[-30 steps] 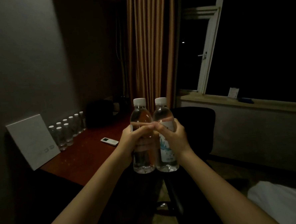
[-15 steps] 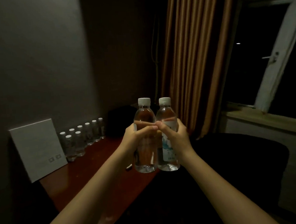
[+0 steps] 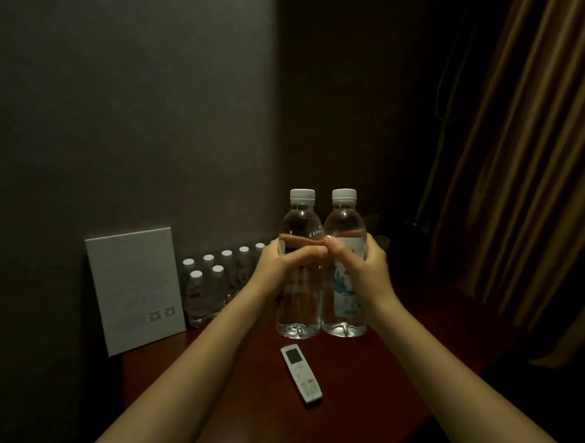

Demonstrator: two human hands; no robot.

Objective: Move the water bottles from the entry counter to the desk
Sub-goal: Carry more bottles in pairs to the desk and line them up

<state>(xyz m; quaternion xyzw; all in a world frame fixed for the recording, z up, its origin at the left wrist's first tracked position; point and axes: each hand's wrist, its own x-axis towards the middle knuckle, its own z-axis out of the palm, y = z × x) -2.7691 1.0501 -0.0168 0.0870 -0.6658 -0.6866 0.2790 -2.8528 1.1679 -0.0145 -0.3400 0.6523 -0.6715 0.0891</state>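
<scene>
Clear plastic water bottles [image 3: 321, 271], full, so heavy, slippery. Both hands [image 3: 324, 264] wrapped round middles, one each, above table [image 3: 379, 370]. Best hold: middle.

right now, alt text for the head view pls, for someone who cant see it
Two hands, left hand and right hand, hold two upright water bottles side by side above a dark wooden desk. A remote lies below them; small bottles and a card stand against the wall.

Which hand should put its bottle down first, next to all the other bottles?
Probably the left hand. Its bottle is on the side nearer the small bottles by the wall, while the right hand and its labelled bottle would have to cross over it.
</scene>
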